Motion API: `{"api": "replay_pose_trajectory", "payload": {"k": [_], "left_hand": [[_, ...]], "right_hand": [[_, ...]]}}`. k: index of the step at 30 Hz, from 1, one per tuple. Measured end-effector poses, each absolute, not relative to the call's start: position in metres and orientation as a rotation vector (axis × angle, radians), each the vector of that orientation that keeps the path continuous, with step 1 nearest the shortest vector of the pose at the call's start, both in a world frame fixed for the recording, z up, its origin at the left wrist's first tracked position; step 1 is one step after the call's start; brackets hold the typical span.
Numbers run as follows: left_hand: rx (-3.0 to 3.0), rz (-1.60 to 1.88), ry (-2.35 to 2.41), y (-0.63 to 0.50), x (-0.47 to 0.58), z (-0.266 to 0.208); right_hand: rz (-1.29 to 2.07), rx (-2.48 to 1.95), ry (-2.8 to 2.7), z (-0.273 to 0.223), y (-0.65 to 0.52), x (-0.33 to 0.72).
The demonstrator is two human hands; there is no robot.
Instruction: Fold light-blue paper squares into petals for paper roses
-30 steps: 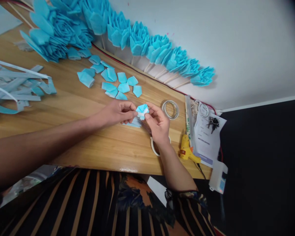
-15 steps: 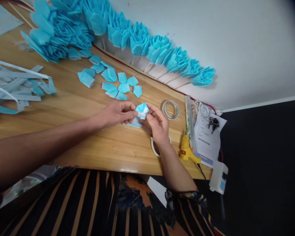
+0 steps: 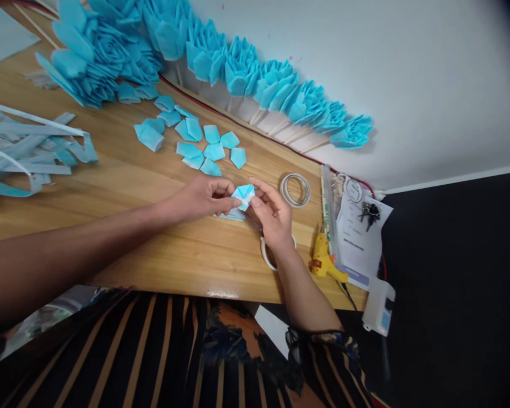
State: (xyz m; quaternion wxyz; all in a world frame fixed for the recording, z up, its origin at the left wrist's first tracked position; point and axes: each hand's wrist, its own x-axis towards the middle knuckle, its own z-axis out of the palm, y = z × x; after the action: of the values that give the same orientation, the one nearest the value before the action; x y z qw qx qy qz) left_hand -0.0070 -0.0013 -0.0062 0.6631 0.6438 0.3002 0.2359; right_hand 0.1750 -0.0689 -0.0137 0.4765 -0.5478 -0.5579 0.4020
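Observation:
Between my two hands is a small folded blue petal (image 3: 243, 194) with a pale strip along its lower side. My left hand (image 3: 210, 196) pinches its left edge, thumb on the front. My right hand (image 3: 272, 211) grips the right edge between thumb and fingers. Just under the hands, partly hidden, lie some flat pale-blue pieces (image 3: 234, 215) on the table. Several folded blue petals (image 3: 215, 151) are scattered beyond my left hand. A white tape roll (image 3: 267, 256) sits partly behind my right wrist.
Blue flowers on sticks (image 3: 278, 85) lean along the wall, with more heaped at the back left. Pale strips (image 3: 29, 150) lie at left. Right of my hands are another tape roll (image 3: 295, 190), a yellow glue gun (image 3: 322, 258), papers (image 3: 361, 238) and keys (image 3: 369, 214).
The petal has been pressed and turned slightly, and sits a little lower. My thumbs have shifted on its lower edge, while both hands keep nearly the same place.

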Motion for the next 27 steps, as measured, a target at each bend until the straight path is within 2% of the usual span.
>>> {"api": "replay_pose_trajectory", "payload": {"k": [12, 20, 27], "left_hand": [[1.55, 0.464, 0.631, 0.001, -0.01, -0.006], [1.506, 0.506, 0.659, -0.001, -0.008, -0.006], [1.469, 0.542, 0.646, -0.001, -0.006, -0.011]], "right_hand": [[0.833, -1.438, -1.358, -0.009, -0.069, 0.174], [0.98, -1.38, -1.38, -0.018, -0.068, 0.176], [0.946, -1.366, -1.382, -0.021, -0.068, 0.177]]}}
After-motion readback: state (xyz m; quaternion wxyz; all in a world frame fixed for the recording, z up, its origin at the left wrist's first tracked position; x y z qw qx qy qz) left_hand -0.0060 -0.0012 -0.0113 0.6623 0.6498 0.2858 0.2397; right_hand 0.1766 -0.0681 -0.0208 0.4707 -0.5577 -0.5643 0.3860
